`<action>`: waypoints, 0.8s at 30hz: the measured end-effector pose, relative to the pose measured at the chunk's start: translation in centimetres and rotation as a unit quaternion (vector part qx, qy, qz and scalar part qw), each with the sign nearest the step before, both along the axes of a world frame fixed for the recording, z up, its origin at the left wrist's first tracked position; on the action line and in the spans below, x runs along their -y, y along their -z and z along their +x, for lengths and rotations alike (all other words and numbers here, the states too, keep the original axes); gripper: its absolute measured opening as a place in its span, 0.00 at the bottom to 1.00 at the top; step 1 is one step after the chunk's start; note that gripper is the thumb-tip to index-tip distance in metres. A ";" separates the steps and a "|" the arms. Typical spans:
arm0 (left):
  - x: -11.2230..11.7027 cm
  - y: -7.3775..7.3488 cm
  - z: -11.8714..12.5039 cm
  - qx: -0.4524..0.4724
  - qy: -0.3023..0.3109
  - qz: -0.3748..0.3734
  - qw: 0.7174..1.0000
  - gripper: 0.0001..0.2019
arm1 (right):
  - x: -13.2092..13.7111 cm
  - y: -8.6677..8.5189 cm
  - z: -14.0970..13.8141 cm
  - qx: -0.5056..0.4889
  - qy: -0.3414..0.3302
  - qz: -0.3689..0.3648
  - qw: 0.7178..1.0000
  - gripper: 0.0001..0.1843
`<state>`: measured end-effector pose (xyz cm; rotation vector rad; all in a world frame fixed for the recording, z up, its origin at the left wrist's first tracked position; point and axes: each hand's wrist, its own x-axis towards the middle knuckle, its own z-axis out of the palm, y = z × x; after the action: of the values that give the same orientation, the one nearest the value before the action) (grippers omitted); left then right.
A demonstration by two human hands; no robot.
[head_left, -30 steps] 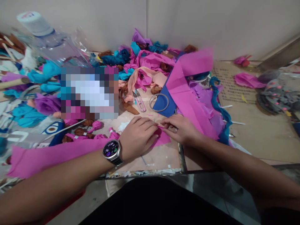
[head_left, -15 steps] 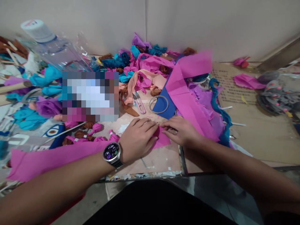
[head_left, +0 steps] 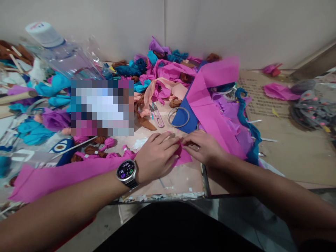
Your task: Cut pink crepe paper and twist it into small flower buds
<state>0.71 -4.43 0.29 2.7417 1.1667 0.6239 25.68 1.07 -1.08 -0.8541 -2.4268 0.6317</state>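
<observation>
A long strip of magenta crepe paper (head_left: 65, 173) runs from the left edge across the board to my hands. My left hand (head_left: 156, 155), with a watch (head_left: 126, 171) on its wrist, lies over the strip's end, its fingers curled and pinching the paper. My right hand (head_left: 202, 147) meets it fingertip to fingertip and pinches the same end of the paper (head_left: 183, 158). Between the fingertips the paper is bunched up.
Small pink snips (head_left: 156, 116) and a wire ring (head_left: 179, 116) lie just behind my hands. A wide magenta sheet (head_left: 210, 101) over blue paper lies at the right. Crumpled paper flowers and scraps are piled at the back and left, beside a clear plastic bottle (head_left: 60, 52).
My fingertips have drawn closer together and the end of the magenta paper has bunched up between them. The arms have hardly moved.
</observation>
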 end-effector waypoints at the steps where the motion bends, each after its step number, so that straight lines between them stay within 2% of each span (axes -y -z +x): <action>1: 0.0 0.0 0.0 -0.001 0.001 -0.002 1.000 0.15 | 0.0 0.0 0.0 0.000 0.000 0.001 1.000 0.02; 6: -0.3 -0.1 0.0 0.008 0.008 -0.005 1.000 0.13 | 0.0 -0.1 -0.1 -0.011 0.003 0.012 1.000 0.02; 14: -0.4 0.0 -0.2 -0.002 0.007 -0.014 1.000 0.15 | 0.1 -0.3 -0.1 0.007 0.024 -0.019 1.000 0.04; 24: -0.4 -0.7 -0.1 -0.024 -0.005 -0.034 0.999 0.16 | 0.3 -0.6 -0.2 0.009 0.032 -0.016 0.999 0.07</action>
<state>0.56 -4.07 1.01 2.7103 1.1899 0.5135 25.45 0.73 -0.44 -0.9489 -2.4009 0.6430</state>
